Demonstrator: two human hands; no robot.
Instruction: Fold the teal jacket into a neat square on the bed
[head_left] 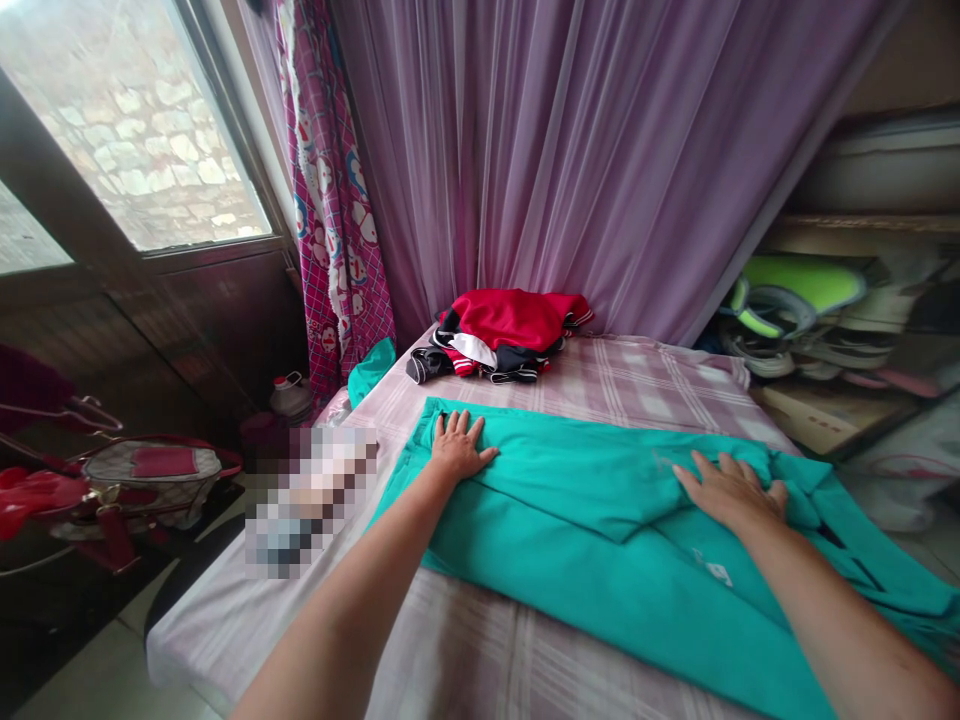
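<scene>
A teal garment (540, 550) lies spread and partly folded across the checked bedsheet; whether it is a jacket or trousers I cannot tell. One long section is laid over the rest, and a small white mark shows on the lower layer. My left hand (460, 448) rests flat near its far left corner, fingers apart. Toward the right end, my right hand (731, 488) presses flat on the folded layer with its fingers spread. Neither hand grasps the cloth. Dark strips run along the fabric right of my right hand.
Red, black and white clothing (517, 325) is heaped at the bed's far end, before a purple curtain (585, 170). A blurred-out item lies on the left edge of the bed (420, 640). Shelves with shoes (847, 330) stand right; a handbag (150, 465) is at left.
</scene>
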